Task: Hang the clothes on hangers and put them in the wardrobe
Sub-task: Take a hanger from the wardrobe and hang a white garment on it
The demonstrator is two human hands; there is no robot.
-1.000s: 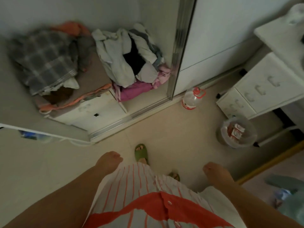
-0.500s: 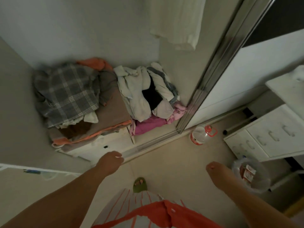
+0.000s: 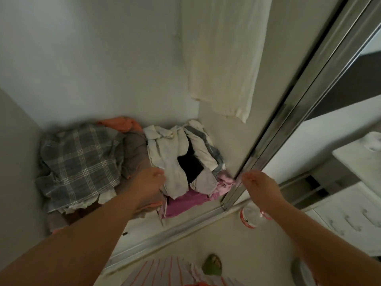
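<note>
open wardrobe (image 3: 86,58), clothes pile (image 3: 181,162) inside, cream garment (image 3: 222,58) hanging above

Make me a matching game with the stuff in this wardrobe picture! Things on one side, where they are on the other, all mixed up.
Things:
1. plaid garment
2. cream garment
3. pink garment
4. plastic bottle

Places:
A. hanging up high
B. on the floor outside the sliding door
C. on the left of the wardrobe's shelf
D. at the bottom of the pile beside the left hand

Pairs: 1-C, 2-A, 3-D, 4-B
</note>
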